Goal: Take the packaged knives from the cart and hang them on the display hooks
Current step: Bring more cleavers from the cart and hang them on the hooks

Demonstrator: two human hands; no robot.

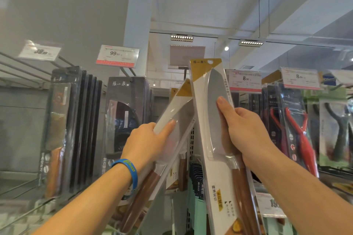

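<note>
The person is holding up two packaged knives in front of the display, one in each hand; the left hand (150, 143), with a blue wristband (127, 171) on its wrist, is gripping the left knife pack (177, 108) by its lower left edge, thumb lying across the front and fingers curled behind; that pack is leaning to the right, its gold top corner tucking in behind the other pack; the right hand (246, 133) is clasping the right knife pack (208, 105) at its right edge, thumb pressing on the clear cover over the blade, fingers wrapped round the back; this pack is standing nearly upright, the hang hole at its top raised level with the price tags and free of any hook; both packs are showing wooden handles at the bottom; to the left, black knife boxes (126, 112) are hanging from a display hook (127, 73) under a price tag (117, 56) reading 99; to the right, red-handled tools (298, 129) in clear packs are hanging.
</note>
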